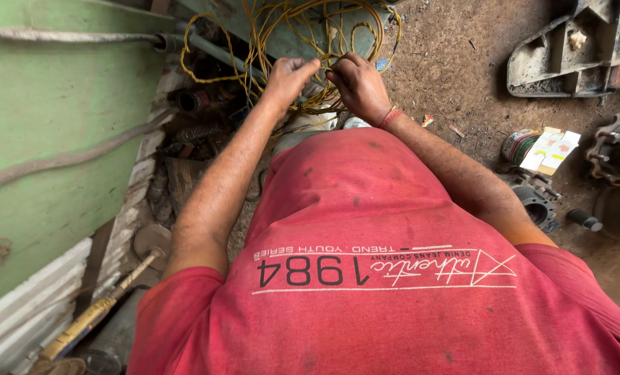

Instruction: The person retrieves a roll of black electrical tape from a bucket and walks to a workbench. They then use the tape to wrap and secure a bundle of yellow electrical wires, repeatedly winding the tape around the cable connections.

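Both hands meet over a tangle of yellow wire (303, 31) lying against a green panel (53, 118). The left hand (287, 78) and right hand (357, 85) each pinch strands, fingertips hidden among loops. The person's red shirt (386, 278) blocks the ground below.

My left hand (287, 76) and right hand (357, 85) pinch strands of a tangled yellow wire bundle (289, 35), mustard against the grey-green metal panel (303, 31) behind it. A thin red thread band (391, 117) circles my right wrist. My red cotton shirt (365, 264) is faded, dotted with dark spots, with black and white print across the chest. The painted wall at my left (53, 125) is pale green, streaked with dirt. The dirt floor (462, 62) is brown. A small cardboard box (550, 149) shows white, yellow and tan. The long tool handle (95, 312) is yellowed, rust-flecked.
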Demonstrator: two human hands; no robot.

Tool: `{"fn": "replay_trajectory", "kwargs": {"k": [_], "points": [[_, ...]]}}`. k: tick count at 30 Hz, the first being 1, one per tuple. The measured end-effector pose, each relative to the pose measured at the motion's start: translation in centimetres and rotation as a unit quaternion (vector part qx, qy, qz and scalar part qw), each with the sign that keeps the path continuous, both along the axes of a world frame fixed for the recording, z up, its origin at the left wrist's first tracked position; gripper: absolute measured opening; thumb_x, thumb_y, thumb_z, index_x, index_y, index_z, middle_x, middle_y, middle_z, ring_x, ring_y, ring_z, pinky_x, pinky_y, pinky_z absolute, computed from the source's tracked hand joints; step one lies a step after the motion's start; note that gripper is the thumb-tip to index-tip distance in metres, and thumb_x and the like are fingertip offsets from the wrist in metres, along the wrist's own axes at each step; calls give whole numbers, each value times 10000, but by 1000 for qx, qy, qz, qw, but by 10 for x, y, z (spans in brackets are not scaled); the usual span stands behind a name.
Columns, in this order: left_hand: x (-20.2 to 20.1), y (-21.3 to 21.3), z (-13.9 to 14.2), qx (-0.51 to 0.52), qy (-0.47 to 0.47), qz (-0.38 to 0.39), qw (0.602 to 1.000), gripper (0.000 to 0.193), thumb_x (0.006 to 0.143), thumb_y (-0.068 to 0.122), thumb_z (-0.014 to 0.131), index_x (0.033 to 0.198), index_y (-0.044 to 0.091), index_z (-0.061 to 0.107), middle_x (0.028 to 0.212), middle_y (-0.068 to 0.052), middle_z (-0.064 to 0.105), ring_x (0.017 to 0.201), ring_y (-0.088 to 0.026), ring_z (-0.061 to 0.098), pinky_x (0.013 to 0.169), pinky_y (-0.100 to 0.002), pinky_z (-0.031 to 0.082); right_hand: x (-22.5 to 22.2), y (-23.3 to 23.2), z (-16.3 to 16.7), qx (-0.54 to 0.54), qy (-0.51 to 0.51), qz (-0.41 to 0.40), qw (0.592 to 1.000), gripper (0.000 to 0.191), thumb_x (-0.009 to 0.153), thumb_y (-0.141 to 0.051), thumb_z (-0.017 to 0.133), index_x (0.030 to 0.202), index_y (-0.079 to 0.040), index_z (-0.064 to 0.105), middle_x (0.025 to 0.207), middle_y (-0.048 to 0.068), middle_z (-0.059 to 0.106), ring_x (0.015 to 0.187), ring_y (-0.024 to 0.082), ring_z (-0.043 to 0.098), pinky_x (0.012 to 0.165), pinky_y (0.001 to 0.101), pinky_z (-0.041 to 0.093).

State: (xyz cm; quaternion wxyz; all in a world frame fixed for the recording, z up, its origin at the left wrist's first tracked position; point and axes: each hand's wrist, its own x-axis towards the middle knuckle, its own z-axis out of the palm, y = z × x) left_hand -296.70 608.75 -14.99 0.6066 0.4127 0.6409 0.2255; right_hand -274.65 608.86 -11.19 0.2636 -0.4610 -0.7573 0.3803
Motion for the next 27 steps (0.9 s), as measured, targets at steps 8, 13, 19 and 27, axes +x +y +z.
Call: {"fn": "replay_trajectory", "kwargs": {"k": [8, 13, 19, 27], "points": [[-4, -21, 15, 185, 238, -204, 931, 361, 871, 311, 753, 1137, 72, 707, 897, -153, 720, 858, -353, 687, 742, -471, 540, 10, 24, -8, -347, 2, 16, 938, 342, 947, -348, 735, 1068, -29, 767, 900, 104, 775, 789, 180, 709, 732, 356, 574], [-1, -24, -32, 275, 289, -140, 906, 451, 901, 299, 708, 1265, 37, 664, 1233, -230, 690, 1146, -413, 636, 965, -484, 519, 7, 42, -36, -397, 4, 43, 917, 373, 875, -306, 668, 1138, -59, 760, 1023, 105, 788, 857, 200, 728, 763, 359, 596], [-9, -11, -52, 137, 189, -163, 959, 444, 880, 227, 666, 1236, -38, 682, 1272, -268, 670, 1238, -371, 618, 1061, -418, 467, -14, 25, -47, -169, -196, -20, 966, 309, 907, -394, 700, 1023, -116, 772, 928, 194, 742, 857, 386, 715, 765, 503, 572], [-1, -2, -8, -21, 38, -141, 989, 332, 858, 222, 705, 1106, 3, 733, 809, -69, 774, 699, -156, 717, 637, -322, 534, 12, 36, -42, -138, -50, 40, 988, 293, 880, -370, 745, 997, -103, 767, 895, 149, 743, 849, 370, 719, 766, 486, 568]]}}
